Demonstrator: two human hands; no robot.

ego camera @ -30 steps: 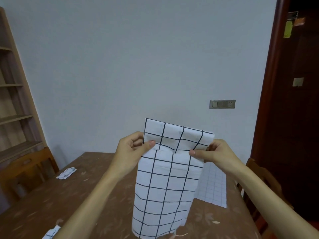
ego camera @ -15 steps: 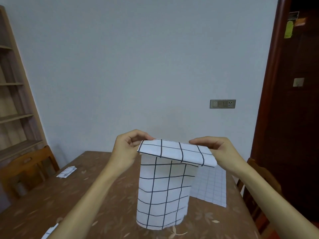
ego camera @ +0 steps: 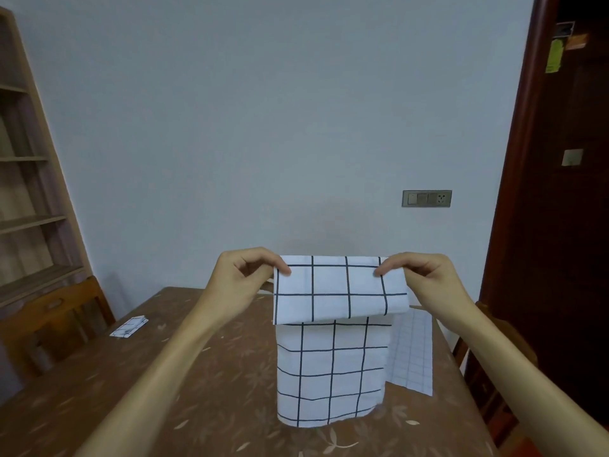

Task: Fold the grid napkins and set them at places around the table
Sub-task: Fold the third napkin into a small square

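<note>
The grid napkin (ego camera: 329, 357) held up over the tabletop (ego camera: 164, 374) is white, crossed by thin dark navy lines into large squares. The second napkin (ego camera: 412, 354), flat at the tabletop's right edge, is also white, with a much finer, paler blue grid. A small folded napkin (ego camera: 129, 327) near the left edge is white with dark lines; its finer detail is blurred. The tabletop is brown, scattered with pale beige leaf and flower shapes. The wall (ego camera: 263, 127) is plain pale grey-blue, and its switch plate (ego camera: 426, 198) is dull grey. The door (ego camera: 560, 258) is dark reddish brown and carries a yellow-green sticker (ego camera: 553, 56) and an orange sticker (ego camera: 575, 42). The shelf unit (ego camera: 33, 225) is light wood and the chair (ego camera: 59, 311) is mid-brown wood.
</note>
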